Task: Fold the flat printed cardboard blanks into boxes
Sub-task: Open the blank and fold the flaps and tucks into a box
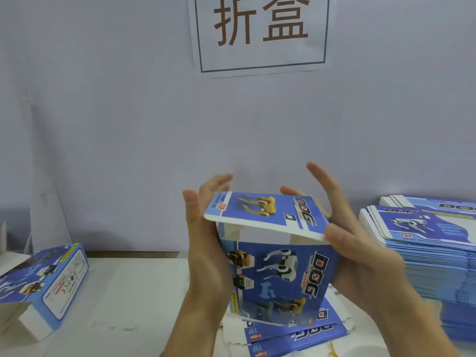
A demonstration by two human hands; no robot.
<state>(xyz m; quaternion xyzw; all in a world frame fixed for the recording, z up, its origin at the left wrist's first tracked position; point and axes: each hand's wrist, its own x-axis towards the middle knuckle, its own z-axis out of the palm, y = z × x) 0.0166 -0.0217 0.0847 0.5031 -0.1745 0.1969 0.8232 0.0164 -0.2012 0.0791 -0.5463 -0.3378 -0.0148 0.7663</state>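
A blue printed box (280, 274) with robot dog pictures and "DOG" lettering is held upright above the table, in the middle of the view. Its top lid flap (262, 215) is bent over and stands slightly ajar. My left hand (206, 243) lies against the box's left side, fingers straight and reaching up past the lid. My right hand (360, 253) cups the right side, with the thumb on the lid's front right corner and the fingers raised behind it. Under the box lie a few flat blanks (296, 336).
A tall stack of flat blue blanks (432, 243) fills the right side of the white table (128, 292). One folded box (43, 279) lies on its side at the left. A grey wall with a paper sign (260, 32) stands close behind.
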